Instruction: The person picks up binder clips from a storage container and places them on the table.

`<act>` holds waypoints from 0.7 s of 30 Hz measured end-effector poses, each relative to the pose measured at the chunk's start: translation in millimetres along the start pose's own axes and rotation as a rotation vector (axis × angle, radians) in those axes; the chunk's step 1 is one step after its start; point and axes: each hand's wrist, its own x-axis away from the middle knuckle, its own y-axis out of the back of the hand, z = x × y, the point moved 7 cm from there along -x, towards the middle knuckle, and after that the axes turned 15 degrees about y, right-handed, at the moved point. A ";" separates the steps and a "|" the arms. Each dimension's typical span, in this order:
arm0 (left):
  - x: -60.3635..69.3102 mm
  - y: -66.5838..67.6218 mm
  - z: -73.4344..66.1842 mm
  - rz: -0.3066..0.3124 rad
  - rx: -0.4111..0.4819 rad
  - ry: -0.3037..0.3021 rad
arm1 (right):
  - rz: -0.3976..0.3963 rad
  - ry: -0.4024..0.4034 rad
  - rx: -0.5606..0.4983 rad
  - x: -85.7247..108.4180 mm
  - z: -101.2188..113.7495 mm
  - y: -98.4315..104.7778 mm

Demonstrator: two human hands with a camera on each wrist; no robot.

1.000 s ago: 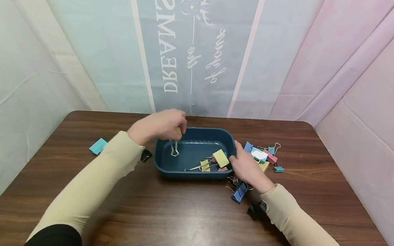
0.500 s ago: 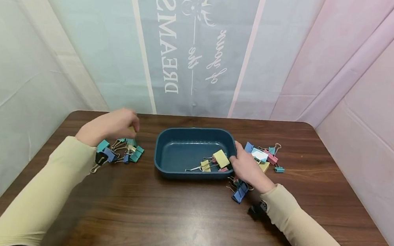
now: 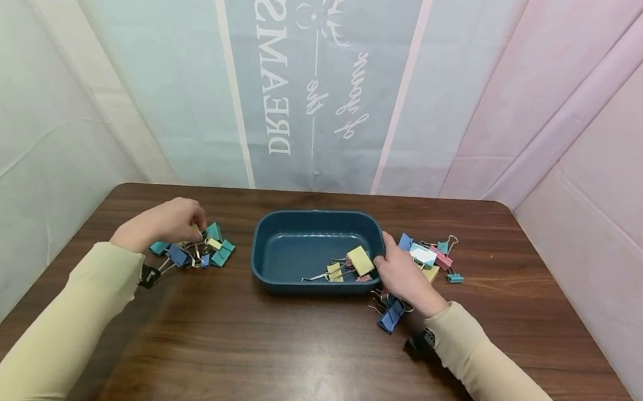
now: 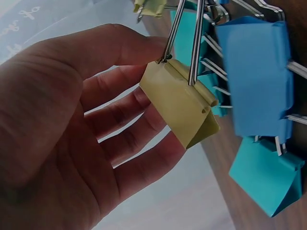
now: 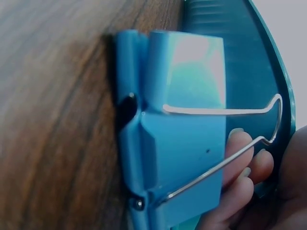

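At the left pile, my left hand (image 3: 171, 221) pinches a yellow binder clip (image 4: 180, 98) between thumb and fingers. In the left wrist view, its silver wire handles point up. Beside it lie a blue binder clip (image 4: 256, 76) and a teal binder clip (image 4: 266, 177). My right hand (image 3: 402, 269) grips the right end of a dark blue tray (image 3: 290, 284). Inside the tray, at its right front, lie a yellow binder clip (image 3: 360, 261) and a few others. In the right wrist view, a large blue binder clip (image 5: 192, 143) partly hides the right fingers (image 5: 237, 191).
Right of the tray lies a pile of mixed binder clips, with a pink clip (image 3: 441, 257) and a small teal clip (image 3: 455, 278). A blue clip (image 3: 390, 315) lies nearer, below the right hand. The brown table (image 3: 282, 364) meets a curtain (image 3: 325, 97) at the back.
My left hand has moved left from above the tray to the left pile, carrying the yellow binder clip, and has lowered there. The right hand and the tray have stayed in place.
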 end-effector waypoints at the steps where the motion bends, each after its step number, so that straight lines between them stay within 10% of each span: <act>1: -0.3 -1.1 0.6 -0.001 0.005 -0.003 | 0.001 0.000 -0.001 0.1 0.2 -0.3; 21: 8.3 17.9 -17.3 -0.082 0.063 -0.071 | 0.005 0.007 0.027 0.0 1.6 0.8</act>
